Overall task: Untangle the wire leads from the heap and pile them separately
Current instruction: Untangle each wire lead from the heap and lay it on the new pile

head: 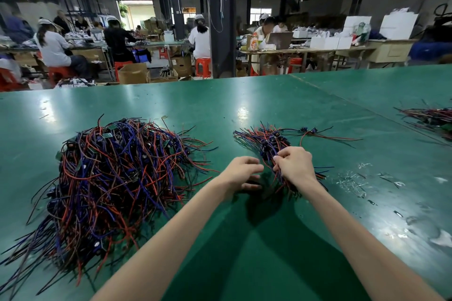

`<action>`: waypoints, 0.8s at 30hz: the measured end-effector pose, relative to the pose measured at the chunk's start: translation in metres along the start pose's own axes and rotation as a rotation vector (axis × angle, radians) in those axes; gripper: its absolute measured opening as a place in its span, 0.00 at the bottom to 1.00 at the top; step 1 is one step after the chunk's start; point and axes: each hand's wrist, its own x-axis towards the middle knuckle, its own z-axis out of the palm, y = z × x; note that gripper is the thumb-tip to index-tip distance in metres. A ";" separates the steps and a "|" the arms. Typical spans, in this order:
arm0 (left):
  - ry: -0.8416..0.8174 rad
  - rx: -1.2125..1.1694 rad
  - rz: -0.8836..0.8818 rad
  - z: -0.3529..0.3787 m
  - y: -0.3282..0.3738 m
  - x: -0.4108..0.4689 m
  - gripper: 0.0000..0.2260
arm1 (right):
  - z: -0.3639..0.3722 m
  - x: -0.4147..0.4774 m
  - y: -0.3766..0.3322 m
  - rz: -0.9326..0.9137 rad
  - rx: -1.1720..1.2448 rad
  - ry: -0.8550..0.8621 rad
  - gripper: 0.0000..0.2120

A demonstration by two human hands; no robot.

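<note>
Right hand pinches the small pile's leads; left hand hovers curled, seemingly empty.

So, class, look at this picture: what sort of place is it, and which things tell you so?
Probably a factory assembly workshop: a long green worktable, heaps of red, blue and black wire leads on it, and workers seated on red stools at benches behind.

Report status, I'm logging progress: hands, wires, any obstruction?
Right hand pinching at small pile. Left hand curled beside it, grip unclear. Big heap tangled at left. Plastic scraps right, clear of hands.
</note>
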 end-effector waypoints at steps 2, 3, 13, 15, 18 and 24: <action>0.035 -0.012 0.020 -0.003 -0.007 -0.005 0.15 | 0.001 -0.001 0.000 0.016 0.027 0.026 0.05; 0.049 -0.001 0.033 -0.005 -0.009 -0.008 0.14 | 0.002 -0.001 0.000 0.015 0.026 0.033 0.03; 0.204 0.438 0.352 -0.058 0.035 -0.064 0.07 | 0.006 -0.011 -0.002 -0.114 -0.256 0.143 0.03; 0.453 0.589 0.442 -0.087 0.052 -0.072 0.07 | 0.007 -0.015 -0.004 -0.155 -0.300 0.189 0.04; 0.778 0.913 0.367 -0.137 0.060 -0.075 0.10 | 0.009 -0.021 -0.012 -0.254 -0.296 0.273 0.04; 0.982 1.297 0.003 -0.181 0.039 -0.065 0.17 | 0.028 -0.036 -0.024 -0.461 -0.224 0.178 0.03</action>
